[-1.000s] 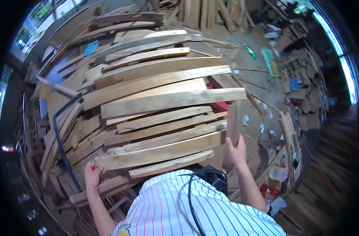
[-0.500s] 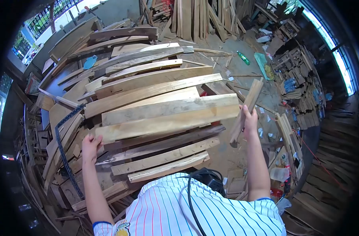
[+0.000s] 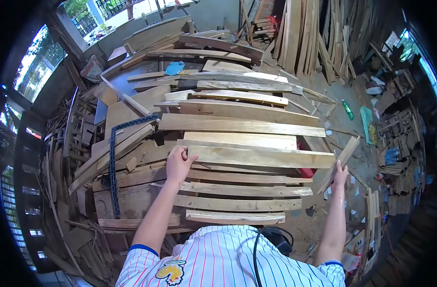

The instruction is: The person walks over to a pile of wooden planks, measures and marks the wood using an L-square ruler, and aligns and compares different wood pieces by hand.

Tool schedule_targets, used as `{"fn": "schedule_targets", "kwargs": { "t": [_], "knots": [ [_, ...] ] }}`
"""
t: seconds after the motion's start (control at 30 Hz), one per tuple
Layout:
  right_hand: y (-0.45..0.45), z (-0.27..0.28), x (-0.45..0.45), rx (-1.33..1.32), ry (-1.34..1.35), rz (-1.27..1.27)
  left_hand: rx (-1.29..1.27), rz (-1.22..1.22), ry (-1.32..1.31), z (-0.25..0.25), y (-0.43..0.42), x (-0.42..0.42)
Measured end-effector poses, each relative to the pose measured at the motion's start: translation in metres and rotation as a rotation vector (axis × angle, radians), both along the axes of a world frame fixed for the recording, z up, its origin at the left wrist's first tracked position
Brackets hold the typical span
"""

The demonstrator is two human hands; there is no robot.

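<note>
My left hand [image 3: 179,164] pinches the left end of a pale wooden board [image 3: 259,157], which lies crosswise over other boards. At that board's right end, my right hand [image 3: 340,174] is closed round a shorter, narrow wooden piece [image 3: 345,154], held at a slant. Whether the right fingers also touch the pale board cannot be made out. Behind it is another long board [image 3: 242,125]. Nearer to my body, several thinner boards [image 3: 247,191] lie roughly parallel, side by side.
A dark metal square [image 3: 113,167] rests at the left on wood pieces. A blue cloth or plastic scrap [image 3: 174,68] lies at the back. Tall planks [image 3: 297,38] lean on the back wall. A green bottle [image 3: 347,110] and scraps lie on the floor at right.
The pale board has moved from the near side of the row toward the back. Both hands travelled with it, the right one keeping the short piece, which now slants. The camera view has turned left.
</note>
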State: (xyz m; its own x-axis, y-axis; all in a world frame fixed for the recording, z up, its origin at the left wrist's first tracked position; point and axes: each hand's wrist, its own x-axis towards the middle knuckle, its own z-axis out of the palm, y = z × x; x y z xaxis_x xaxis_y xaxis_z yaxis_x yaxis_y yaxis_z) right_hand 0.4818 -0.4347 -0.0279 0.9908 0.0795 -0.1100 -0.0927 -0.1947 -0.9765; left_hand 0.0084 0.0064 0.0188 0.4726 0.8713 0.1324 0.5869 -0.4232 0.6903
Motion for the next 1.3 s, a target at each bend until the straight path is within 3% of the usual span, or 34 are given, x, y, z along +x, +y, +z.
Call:
{"fn": "schedule_targets", "kwargs": {
  "t": [0.03, 0.1, 0.13, 0.2, 0.3, 0.37, 0.43, 0.5, 0.7, 0.83, 1.17, 1.23, 1.3],
  "knots": [
    [0.001, -0.006, 0.001, 0.000, 0.009, 0.000, 0.000, 0.000, 0.009, 0.001, 0.002, -0.001],
    [0.007, -0.013, 0.002, -0.172, -0.166, -0.025, 0.500, 0.050, 0.114, 0.001, 0.007, -0.003],
    [0.006, -0.012, 0.002, -0.176, -0.161, -0.025, 0.495, 0.048, 0.119, -0.002, 0.014, -0.003],
    [0.002, -0.006, 0.004, -0.074, -0.062, 0.033, -0.085, 0.066, 0.212, -0.008, 0.030, -0.006],
    [0.003, 0.005, 0.000, -0.084, 0.026, 0.070, -0.177, 0.020, 0.102, -0.014, 0.033, -0.005],
    [-0.001, 0.000, 0.000, -0.170, -0.023, 0.092, -0.391, 0.049, 0.010, 0.022, 0.017, 0.003],
    [0.014, 0.030, -0.034, -0.209, -0.006, 0.032, -0.152, 0.115, 0.221, 0.001, 0.028, -0.012],
    [0.005, 0.009, -0.032, 0.016, 0.041, 0.184, 0.047, 0.180, 0.210, -0.006, 0.033, -0.036],
    [0.008, 0.015, -0.060, 0.042, 0.080, 0.247, -0.155, 0.244, 0.217, 0.053, 0.005, -0.066],
    [-0.001, 0.024, -0.072, 0.068, 0.166, 0.271, -0.110, 0.227, 0.310, 0.045, -0.003, -0.104],
    [0.004, 0.026, -0.096, -0.153, -0.082, 0.306, 0.000, 0.229, 0.282, 0.004, -0.025, -0.143],
    [0.003, 0.020, -0.095, -0.150, -0.086, 0.270, -0.035, 0.245, 0.298, 0.005, -0.025, -0.142],
    [-0.003, 0.007, -0.090, -0.352, -0.077, 0.125, -0.089, 0.272, 0.306, 0.007, -0.024, -0.141]
  ]
}}
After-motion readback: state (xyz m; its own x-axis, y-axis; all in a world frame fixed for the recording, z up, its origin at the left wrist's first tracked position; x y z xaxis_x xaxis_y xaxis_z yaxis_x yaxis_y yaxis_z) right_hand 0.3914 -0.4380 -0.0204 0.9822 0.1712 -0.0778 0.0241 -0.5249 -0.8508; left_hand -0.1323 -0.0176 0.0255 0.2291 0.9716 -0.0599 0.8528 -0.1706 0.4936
